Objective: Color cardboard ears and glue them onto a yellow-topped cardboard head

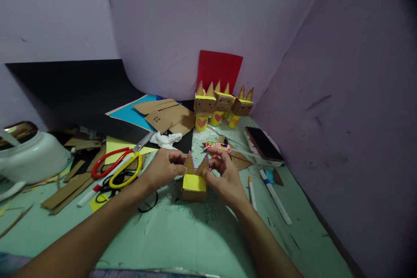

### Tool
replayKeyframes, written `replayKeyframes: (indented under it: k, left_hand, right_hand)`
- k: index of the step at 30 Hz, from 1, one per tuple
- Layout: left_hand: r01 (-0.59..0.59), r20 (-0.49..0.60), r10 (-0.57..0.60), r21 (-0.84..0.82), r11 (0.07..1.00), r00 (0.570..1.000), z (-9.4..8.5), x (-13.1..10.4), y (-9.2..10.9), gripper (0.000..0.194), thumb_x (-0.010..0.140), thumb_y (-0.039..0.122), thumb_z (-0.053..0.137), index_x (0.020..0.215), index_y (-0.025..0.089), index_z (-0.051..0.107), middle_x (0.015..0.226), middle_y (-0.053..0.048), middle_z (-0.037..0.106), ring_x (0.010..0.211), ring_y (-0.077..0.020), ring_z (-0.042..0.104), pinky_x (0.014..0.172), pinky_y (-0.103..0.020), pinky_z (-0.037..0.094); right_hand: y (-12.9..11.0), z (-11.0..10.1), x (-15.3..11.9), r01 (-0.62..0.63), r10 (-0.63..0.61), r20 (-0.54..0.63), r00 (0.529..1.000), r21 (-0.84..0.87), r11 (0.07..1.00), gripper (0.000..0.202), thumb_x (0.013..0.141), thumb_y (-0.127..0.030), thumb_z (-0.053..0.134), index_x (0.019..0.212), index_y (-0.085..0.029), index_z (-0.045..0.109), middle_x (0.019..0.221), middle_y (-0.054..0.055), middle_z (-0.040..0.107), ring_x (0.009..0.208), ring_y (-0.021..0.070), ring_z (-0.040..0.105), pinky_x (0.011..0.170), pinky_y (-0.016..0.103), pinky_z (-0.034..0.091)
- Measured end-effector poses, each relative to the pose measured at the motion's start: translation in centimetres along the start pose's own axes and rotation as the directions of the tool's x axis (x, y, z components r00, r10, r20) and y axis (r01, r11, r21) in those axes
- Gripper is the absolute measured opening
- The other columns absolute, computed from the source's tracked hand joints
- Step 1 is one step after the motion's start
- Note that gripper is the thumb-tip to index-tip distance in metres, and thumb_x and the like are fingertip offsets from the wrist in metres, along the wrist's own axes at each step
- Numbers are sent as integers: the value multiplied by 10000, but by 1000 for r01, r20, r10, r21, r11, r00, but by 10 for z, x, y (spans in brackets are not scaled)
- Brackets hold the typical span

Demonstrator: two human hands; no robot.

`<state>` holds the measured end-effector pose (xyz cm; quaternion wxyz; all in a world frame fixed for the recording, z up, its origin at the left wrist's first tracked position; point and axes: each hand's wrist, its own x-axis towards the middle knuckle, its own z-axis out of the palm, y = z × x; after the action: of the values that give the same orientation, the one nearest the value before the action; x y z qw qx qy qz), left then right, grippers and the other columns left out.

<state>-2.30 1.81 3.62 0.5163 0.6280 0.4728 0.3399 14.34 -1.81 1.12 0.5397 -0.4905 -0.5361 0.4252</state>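
Note:
A small cardboard box [193, 187] with a yellow top stands on the pale green table [182, 243], near the middle. Two pointed ears with purple edges rise from its back edge. My left hand [167, 167] pinches the left ear [189, 163] between thumb and fingers. On the other side, the thumb and curled fingers of my right hand [224, 176] are closed on the right ear [203, 165]. Scissors [125, 160] with red and yellow handles lie left of my left hand.
Behind stand several box-headed figures [205, 106] before a red sheet [219, 67]. Cardboard pieces [172, 115] and a white tissue [166, 140] lie left of them. A phone [263, 143] and markers [276, 197] are at right, a white pot [35, 156] at far left.

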Motion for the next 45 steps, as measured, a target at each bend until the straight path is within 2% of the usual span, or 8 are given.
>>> replayKeyframes:
  k: [10,19,23,26,30,35,41,45]
  left_hand:
    - [-49,-117,56,60,997,992,-1,-3,2,111,527,206,599,595,145,661,567,12,599,563,-139,500,549,-234,373]
    - [121,-242,-50,290,949,969,-17,14,-15,181,494,212,637,661,173,696,508,6,593,471,-176,522,451,-249,325]
    - [92,-349,61,407,909,935,-17,7,-3,418,516,200,623,926,170,699,717,-23,639,572,-186,551,529,-273,378]
    - [21,-394,129,353,935,910,-11,-3,9,296,596,271,605,860,167,686,700,-29,624,614,-190,545,574,-288,403]
    - [-117,-136,152,235,965,979,0,-16,18,220,653,360,601,750,171,659,726,-42,647,643,-186,546,586,-288,411]
    - [-188,36,189,370,910,981,11,-26,22,215,684,375,561,689,178,645,741,-34,636,692,-192,549,613,-291,394]
    - [-203,-41,224,283,937,974,14,-26,23,196,648,341,565,530,184,567,583,1,571,598,-160,500,686,-308,406]
    - [-147,-181,132,-68,987,975,3,-18,21,122,560,277,626,519,174,576,539,13,552,556,-143,467,541,-255,361]
  right_hand:
    - [-2,-10,4,-57,69,-32,997,293,955,493,552,-131,690,1000,-203,495,630,-78,594,598,108,550,625,243,416]
    - [7,-19,9,-165,245,-97,965,505,847,522,501,-107,699,994,-169,537,612,-65,650,504,78,551,508,178,385]
    - [5,-17,8,-147,232,-121,965,483,863,540,505,-106,690,1016,-170,526,616,-62,661,498,82,551,508,185,386]
    - [2,-14,5,-137,210,-112,971,458,878,548,508,-109,690,1023,-176,514,617,-67,656,534,90,563,553,200,412]
    - [-6,-3,-2,-125,153,-37,988,408,904,548,534,-137,686,1042,-187,487,614,-66,640,556,106,556,597,236,426]
    - [-15,12,-11,-37,39,-9,999,168,985,549,589,-152,650,1108,-181,471,601,-82,546,568,110,501,606,254,405]
    - [-15,7,-13,92,-88,71,994,-52,994,650,658,-170,611,1274,-169,404,737,-21,580,690,155,545,744,333,448]
    - [-16,-12,-14,102,-81,191,978,-99,990,793,660,-199,656,1361,-212,285,1129,82,579,1076,226,526,991,419,338]
